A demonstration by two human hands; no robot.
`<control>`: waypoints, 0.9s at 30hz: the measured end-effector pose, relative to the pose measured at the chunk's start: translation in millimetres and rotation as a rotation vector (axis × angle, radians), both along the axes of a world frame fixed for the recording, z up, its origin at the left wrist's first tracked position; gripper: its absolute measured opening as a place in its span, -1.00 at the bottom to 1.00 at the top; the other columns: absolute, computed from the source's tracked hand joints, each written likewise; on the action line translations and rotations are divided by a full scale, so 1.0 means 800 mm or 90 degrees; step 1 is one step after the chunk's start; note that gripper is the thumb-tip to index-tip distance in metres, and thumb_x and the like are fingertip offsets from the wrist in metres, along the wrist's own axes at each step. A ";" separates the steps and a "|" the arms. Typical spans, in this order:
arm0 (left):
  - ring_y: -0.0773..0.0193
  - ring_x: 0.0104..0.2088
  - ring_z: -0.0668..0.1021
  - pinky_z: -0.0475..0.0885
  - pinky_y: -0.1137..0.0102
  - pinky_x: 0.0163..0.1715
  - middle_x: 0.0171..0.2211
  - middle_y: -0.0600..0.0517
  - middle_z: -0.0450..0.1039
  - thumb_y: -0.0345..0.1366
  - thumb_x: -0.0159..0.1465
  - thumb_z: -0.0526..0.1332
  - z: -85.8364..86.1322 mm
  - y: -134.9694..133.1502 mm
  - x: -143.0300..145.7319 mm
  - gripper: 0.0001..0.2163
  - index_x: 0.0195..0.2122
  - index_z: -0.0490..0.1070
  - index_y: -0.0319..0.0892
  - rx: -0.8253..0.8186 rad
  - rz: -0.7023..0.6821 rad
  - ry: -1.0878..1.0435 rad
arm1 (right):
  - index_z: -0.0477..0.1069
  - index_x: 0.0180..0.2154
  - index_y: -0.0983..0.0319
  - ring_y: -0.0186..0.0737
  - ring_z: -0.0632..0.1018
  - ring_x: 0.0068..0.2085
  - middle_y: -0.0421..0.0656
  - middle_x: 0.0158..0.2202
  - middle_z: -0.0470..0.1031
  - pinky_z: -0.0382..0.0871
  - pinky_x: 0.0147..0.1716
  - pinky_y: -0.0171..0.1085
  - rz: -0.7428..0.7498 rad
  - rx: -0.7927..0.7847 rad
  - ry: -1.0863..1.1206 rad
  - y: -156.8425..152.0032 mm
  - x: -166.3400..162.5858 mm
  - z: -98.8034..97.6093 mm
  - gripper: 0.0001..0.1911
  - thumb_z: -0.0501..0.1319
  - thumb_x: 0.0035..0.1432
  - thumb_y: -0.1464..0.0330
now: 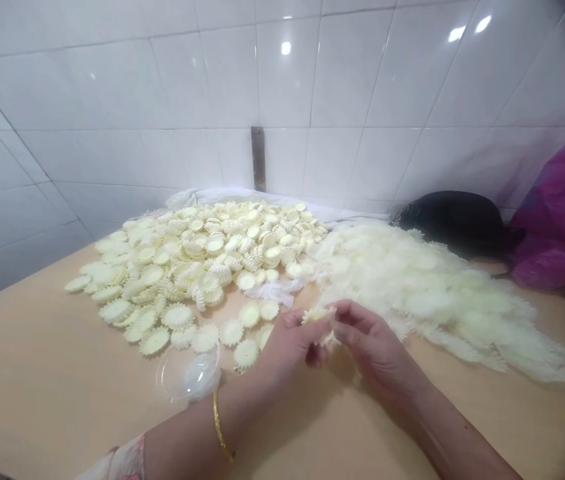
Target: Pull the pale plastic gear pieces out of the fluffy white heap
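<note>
My left hand (289, 343) and my right hand (369, 343) meet above the tabletop, pinching a small pale yellow toothed piece (318, 319) between their fingers. Its exact shape is partly hidden by my fingers. To the left lies a large heap of pale yellow scalloped discs (197, 267), some stacked on edge. My left hand is nearest its front pieces. Right of my right hand spreads a wide mass of white, feathery, fringed pieces (427, 293). A gold bangle (219, 423) circles my left wrist.
A transparent plastic lid (188, 372) lies by my left forearm on the light wooden table (62, 400). White tiles (112, 87) form the walls behind. A black bag (455, 223) and magenta plastic (562, 207) stand back right, with white cloth (272, 292) by the heap.
</note>
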State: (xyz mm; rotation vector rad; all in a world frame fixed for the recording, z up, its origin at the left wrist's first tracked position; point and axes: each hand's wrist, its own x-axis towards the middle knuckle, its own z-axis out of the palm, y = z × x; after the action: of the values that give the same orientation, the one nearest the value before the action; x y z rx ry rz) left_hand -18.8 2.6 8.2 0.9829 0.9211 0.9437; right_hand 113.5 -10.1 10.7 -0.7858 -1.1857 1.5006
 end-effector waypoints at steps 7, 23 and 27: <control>0.50 -0.78 0.19 0.02 0.52 -0.72 -0.80 0.17 0.18 -0.03 0.00 0.26 0.002 -0.003 -0.001 -0.67 -0.53 0.30 -0.23 -0.047 -0.056 0.006 | 0.39 -0.38 0.20 -0.20 0.45 -0.36 -0.18 -0.48 0.42 0.32 -0.34 -0.22 -0.067 0.015 -0.047 0.003 0.005 -0.010 -0.79 0.29 -0.06 0.23; 0.42 -0.69 0.34 0.17 0.49 -0.62 -0.68 0.07 0.34 -0.01 0.12 0.10 0.004 -0.003 0.003 -0.64 -0.36 0.36 -0.26 -0.173 -0.113 -0.046 | 0.32 -0.46 0.17 -0.21 0.44 -0.33 -0.16 -0.29 0.43 0.32 -0.32 -0.23 -0.197 0.107 -0.084 -0.005 0.003 -0.004 -0.84 0.17 0.06 0.22; 0.44 -0.74 0.29 0.11 0.50 -0.70 -0.75 0.09 0.28 0.02 0.05 0.16 0.007 -0.004 -0.001 -0.64 -0.59 0.30 -0.22 -0.084 -0.149 0.020 | 0.25 -0.49 0.16 -0.16 0.45 -0.39 -0.17 -0.44 0.42 0.31 -0.38 -0.18 -0.178 0.097 -0.056 -0.008 0.000 0.001 -0.79 0.14 0.08 0.19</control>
State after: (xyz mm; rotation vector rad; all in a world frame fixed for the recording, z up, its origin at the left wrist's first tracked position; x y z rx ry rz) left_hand -19.3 -0.5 13.4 0.9710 0.8623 0.6645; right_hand 113.4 -16.1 11.5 -0.8820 -1.1851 1.1437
